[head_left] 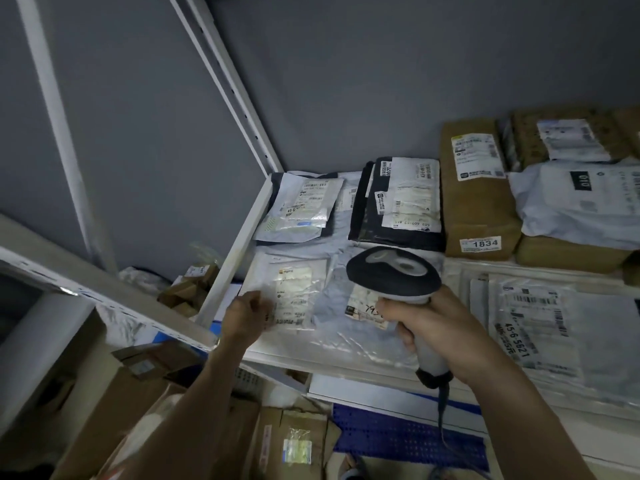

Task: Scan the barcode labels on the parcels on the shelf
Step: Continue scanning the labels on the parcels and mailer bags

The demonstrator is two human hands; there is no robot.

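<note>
Head camera looks down on a white shelf (239, 244) crowded with flat parcels, and I take the barcode scanner (393, 271) as my landmark. The right hand (440, 327) has its fingers wrapped tightly round the scanner's pale handle, head tipped down over a grey poly mailer (332, 296) directly beneath it, whose label (363, 306) carries a handwritten number half hidden by the knuckles. Left of the scanner, the left hand (247, 317) rests on a clear-wrapped white mailer (294, 292), fingers curled at its near corner; whether it pinches the film or only presses it flat I cannot tell.

These bags look light, soft and slippery (the film shines and wrinkles), so I judge they will slide and buckle rather than lift cleanly; pressing beside a label, or taking a corner, should smooth the barcode without covering it. Beyond the scanner lies a black mailer (398, 202), and to its right, further back, a brown parcel (478, 188) marked 1834, which looks stiffer and probably heavier.

Room is tight: a slanted white upright (225, 81) rises behind and left of the scanner, the shelf's raised side rail runs just left of the left hand, and the scanner's cable (443, 410) hangs down over the front edge, where it could snag.
</note>
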